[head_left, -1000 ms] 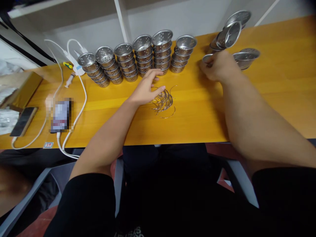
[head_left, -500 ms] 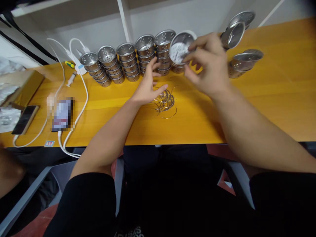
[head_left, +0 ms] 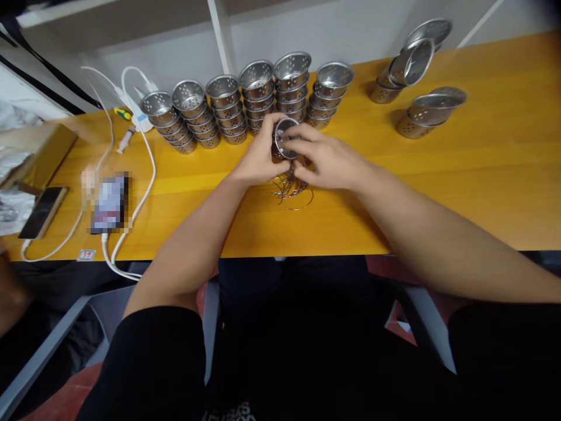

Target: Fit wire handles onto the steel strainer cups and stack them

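Observation:
A small perforated metal cup [head_left: 287, 153] is tilted with its mouth toward me, low over the table's middle. My left hand [head_left: 262, 156] wraps round its left side. From the right, my right hand [head_left: 326, 155] has its fingers over the cup's mouth and rim, the thumb below; the fingertips are partly hidden inside. Just below both hands lies a pile of thin curved metal wires [head_left: 289, 190], partly covered by them. Behind the hands stand several stacks of like cups, the nearest being one stack [head_left: 291, 76] and another to its right [head_left: 332, 82].
More nested cups [head_left: 414, 114] lie tipped at the right, with a leaning stack [head_left: 409, 64] behind them. At the left are a charging phone [head_left: 109, 204], a second phone [head_left: 44, 213], white cables [head_left: 151, 169] and a syringe [head_left: 125, 141]. Someone's arm [head_left: 13, 292] shows at the left edge.
My right hand has brought the cup from the stacks down and left to my left hand, which has closed round it. The rightmost back stack is uncovered now.

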Available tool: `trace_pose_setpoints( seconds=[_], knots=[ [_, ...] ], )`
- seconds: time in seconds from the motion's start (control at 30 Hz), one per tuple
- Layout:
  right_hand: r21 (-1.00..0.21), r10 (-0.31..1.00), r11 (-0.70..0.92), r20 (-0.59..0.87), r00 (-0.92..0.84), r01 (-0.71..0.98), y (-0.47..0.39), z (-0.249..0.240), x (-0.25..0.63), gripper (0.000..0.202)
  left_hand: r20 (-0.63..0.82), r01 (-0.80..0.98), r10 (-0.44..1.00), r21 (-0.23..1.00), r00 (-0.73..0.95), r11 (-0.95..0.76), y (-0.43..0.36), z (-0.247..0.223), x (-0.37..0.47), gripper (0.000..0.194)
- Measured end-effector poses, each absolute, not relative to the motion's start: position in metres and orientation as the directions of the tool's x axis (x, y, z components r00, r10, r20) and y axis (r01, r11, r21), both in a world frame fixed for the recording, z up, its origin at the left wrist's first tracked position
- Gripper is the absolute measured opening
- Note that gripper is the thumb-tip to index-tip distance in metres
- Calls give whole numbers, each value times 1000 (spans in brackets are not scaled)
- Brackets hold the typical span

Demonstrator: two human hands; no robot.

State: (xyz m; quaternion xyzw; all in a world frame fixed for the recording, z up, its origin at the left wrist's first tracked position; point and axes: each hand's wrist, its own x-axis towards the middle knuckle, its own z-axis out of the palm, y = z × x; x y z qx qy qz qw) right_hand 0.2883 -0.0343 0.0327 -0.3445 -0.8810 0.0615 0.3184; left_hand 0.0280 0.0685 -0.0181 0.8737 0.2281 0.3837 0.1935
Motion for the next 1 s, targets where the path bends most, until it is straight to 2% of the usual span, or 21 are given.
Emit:
trace_pose_setpoints(
  seconds=[0.17, 0.3, 0.43, 0.6, 0.8, 1.0],
  knots=[
    [-349, 676, 730, 494, -547, 587, -33, 32, 293, 36, 560, 262, 558, 522, 613, -812, 62, -11, 25, 82],
    [-401, 695, 709, 535, -479, 580, -33, 37, 295, 49, 539, 293, 565, 510, 624, -809, 67, -12, 20, 81],
    [-452, 734, 663, 549, -399, 597, -30, 38, 299, 49, 512, 332, 584, 502, 630, -799, 73, -15, 19, 83],
    [-468, 721, 679, 568, -397, 565, -22, 30, 303, 59, 510, 335, 574, 487, 640, -806, 74, -17, 20, 82],
    [-520, 734, 664, 591, -334, 538, -19, 28, 300, 53, 512, 316, 549, 474, 660, -822, 70, -13, 21, 88],
    [-598, 740, 669, 592, -320, 442, -18, 37, 306, 54, 503, 355, 617, 523, 605, -775, 72, -15, 16, 86]
  ],
)
